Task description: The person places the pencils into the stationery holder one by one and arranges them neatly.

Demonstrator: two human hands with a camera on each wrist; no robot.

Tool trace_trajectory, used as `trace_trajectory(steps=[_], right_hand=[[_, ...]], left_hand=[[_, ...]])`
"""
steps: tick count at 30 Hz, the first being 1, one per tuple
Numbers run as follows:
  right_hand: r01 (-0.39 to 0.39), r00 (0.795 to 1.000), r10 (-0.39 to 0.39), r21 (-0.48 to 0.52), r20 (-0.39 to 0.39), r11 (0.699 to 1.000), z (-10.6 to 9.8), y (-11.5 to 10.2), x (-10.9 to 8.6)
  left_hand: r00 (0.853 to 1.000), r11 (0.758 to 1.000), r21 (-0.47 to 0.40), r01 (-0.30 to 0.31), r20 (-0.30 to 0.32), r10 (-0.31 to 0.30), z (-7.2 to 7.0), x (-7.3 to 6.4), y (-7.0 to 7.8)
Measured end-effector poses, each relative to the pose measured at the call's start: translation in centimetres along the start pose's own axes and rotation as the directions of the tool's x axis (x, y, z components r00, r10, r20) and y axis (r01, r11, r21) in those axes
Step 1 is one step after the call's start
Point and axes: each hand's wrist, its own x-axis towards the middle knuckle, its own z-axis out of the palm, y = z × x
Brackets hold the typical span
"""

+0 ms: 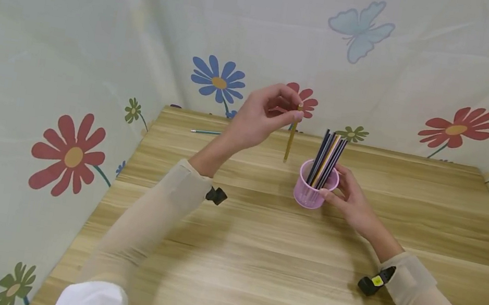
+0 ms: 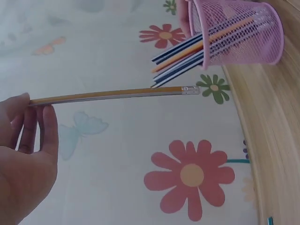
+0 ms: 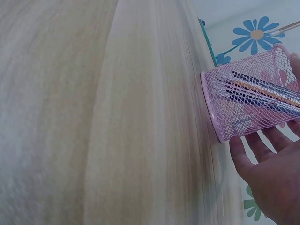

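My left hand [image 1: 257, 115] pinches a yellow pencil [image 1: 290, 141] near its upper end, between thumb and fingertips. The pencil hangs almost upright above the table, and its eraser [image 2: 190, 90] is at the lower end. To the right stands a pink mesh pencil cup [image 1: 306, 196], with several dark pencils [image 1: 322, 153] and a yellow-orange one leaning in it. My right hand [image 1: 355, 206] grips this cup from its right side, the thumb at the near rim and the fingers partly hidden behind. In the left wrist view the held pencil's eraser end is beside the cup's mouth, apart from it.
A green pencil [image 1: 206, 132] lies on the wooden table [image 1: 216, 275] near its back edge, partly behind my left hand. Cloth walls [image 1: 264, 18] printed with flowers and a butterfly close off the back and both sides.
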Motion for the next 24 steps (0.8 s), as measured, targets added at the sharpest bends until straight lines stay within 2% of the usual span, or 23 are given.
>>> trace_trajectory(steps=[8, 16, 24], right_hand=[[-0.003, 1.0, 0.003, 0.002, 0.008, 1.0, 0.0, -0.1, 0.0], [0.005, 1.0, -0.005, 0.004, 0.003, 1.0, 0.1, -0.3, -0.1], [0.011, 1.0, -0.011, 0.004, 0.0, 1.0, 0.1, -0.1, -0.2]], left_hand=[[0.997, 0.984, -0.174, -0.023, -0.07, 0.01, 1.3, 1.1, -0.6], [0.99, 0.983, -0.183, -0.01, -0.143, -0.017, 3.0, 2.3, -2.4], [0.987, 0.964, -0.265, 0.015, -0.152, -0.057, 4.6, 3.2, -4.5]])
